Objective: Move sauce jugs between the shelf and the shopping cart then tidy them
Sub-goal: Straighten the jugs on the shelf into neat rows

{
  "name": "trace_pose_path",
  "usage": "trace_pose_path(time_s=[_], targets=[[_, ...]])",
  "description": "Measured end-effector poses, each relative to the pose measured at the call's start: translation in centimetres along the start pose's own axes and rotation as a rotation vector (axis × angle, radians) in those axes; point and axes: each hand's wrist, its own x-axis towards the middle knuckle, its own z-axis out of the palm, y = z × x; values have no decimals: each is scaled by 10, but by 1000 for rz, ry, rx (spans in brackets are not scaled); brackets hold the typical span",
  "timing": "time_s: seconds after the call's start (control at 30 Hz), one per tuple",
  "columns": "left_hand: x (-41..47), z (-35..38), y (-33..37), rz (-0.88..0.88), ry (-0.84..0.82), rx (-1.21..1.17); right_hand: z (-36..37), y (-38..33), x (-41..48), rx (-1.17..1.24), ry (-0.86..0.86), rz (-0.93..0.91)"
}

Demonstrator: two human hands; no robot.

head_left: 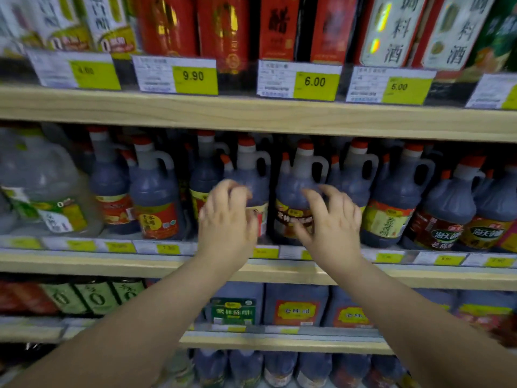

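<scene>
Hands reach side by side toward the middle shelf [251, 261] in the head view, both arms bare and rising from the bottom corners of the frame. The left hand [228, 217] is in front of a dark jug [251, 175] with a red cap, its fingers curled loosely near the jug's shoulder; motion blur hides whether they touch it, and nothing is clearly gripped. The right hand [333, 222] is half open, fingers spread and bent, in front of the next jug [299, 191] to the right; whether it touches that jug cannot be told.

Both jugs stand upright at the front edge of the middle shelf, near its centre, in a row of like dark jugs with side handles and red caps. At the left end of that shelf stands a clear jug [39, 180] with a green label. Yellow price tags [316, 82] run along the front edge of the upper shelf [251, 113], with red and white cartons above. Lower shelves hold more dark bottles. The whole picture is slightly blurred.
</scene>
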Motion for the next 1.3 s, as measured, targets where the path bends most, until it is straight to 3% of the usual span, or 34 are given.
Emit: trace_pose_path(time_s=[0.23,0.53,1.3], targets=[[10,-5,-72,-71,-175,-9,28,-87,8,-24,23,12],[40,24,-82,-195,-303,-9,49,-107,7,-157,-25,98],[27,34,-75,-219,-103,-23,64,-102,22,-56,-39,143]])
